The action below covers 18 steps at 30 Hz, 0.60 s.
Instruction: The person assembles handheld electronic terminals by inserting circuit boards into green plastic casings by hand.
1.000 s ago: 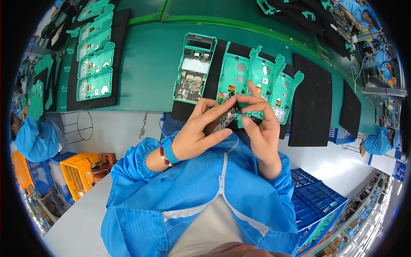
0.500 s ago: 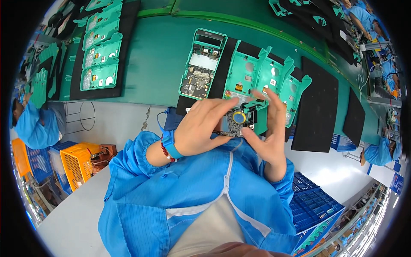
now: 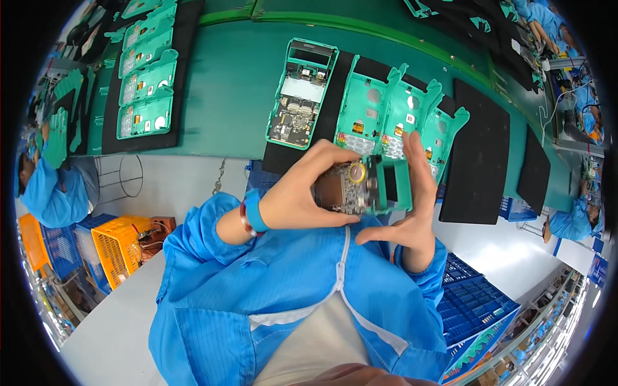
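Observation:
My left hand (image 3: pixel 293 196) grips a handheld device half (image 3: pixel 349 193) by its left side, thumb below and fingers above. A bare circuit board with a round yellow-rimmed part faces up, and a green rectangular frame forms its right end. My right hand (image 3: pixel 417 215) is open at that green end, fingers stretched upward and thumb spread out to the left. Whether its palm touches the frame I cannot tell. Just beyond, on the bench, lie an opened green device (image 3: pixel 299 106) with its board showing and several green shells (image 3: pixel 364 106).
Black mats (image 3: pixel 475 154) lie along the green bench (image 3: pixel 222 90). Another row of green shells (image 3: pixel 145 109) sits at the far left. Blue crates (image 3: pixel 476 302) stand low at my right, yellow crates (image 3: pixel 116 248) at the left. Other people in blue work at both sides.
The device half has turned, so its green end frame now shows at the right. My right hand has shifted slightly right, its thumb off the board.

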{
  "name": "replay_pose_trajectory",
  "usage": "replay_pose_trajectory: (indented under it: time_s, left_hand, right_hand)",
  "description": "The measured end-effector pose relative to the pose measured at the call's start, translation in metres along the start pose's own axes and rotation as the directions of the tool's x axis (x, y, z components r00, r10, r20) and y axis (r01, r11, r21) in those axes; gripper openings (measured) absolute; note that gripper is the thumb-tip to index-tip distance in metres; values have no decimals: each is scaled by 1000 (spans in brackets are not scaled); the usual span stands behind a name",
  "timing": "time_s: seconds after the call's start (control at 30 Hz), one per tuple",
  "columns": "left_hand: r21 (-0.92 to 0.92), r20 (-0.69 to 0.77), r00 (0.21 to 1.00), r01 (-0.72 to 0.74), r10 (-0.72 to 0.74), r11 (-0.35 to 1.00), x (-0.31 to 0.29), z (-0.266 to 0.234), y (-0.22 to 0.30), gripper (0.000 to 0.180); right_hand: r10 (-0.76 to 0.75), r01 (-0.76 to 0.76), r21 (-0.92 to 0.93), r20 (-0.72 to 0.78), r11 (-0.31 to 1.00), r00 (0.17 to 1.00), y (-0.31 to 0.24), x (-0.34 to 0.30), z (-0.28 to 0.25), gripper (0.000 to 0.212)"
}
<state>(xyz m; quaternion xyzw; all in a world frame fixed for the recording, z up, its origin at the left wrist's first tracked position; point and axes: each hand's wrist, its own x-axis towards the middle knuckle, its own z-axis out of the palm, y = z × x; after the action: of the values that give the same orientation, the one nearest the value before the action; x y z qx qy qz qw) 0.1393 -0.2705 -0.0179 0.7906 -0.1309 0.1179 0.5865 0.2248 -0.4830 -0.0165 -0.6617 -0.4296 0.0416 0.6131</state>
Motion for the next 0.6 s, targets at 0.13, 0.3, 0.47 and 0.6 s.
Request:
replay_pose_trajectory:
  time_s: [0.13,0.3,0.47,0.6]
  left_hand:
    - [-619,357,904,418,-235,665,-2,6,-3,45]
    - [467,-10,996,-77,93,881,15,13,-6,31]
    - [685,-2,983,-132,184,716,-13,14,-40,25]
    - [720,-10,961,-184,275,669,-27,12,-38,25]
  right_hand:
    - [34,-14,-196,102,981,994,-9,6,-18,71]
    - [207,-180,107,-358,978,911,-13,18,-36,60]
    - [243,-381,-273,-429,883,870,-17,49,-62,47]
    - [171,-228,-529,-155,817,973,-20,79,-46,40]
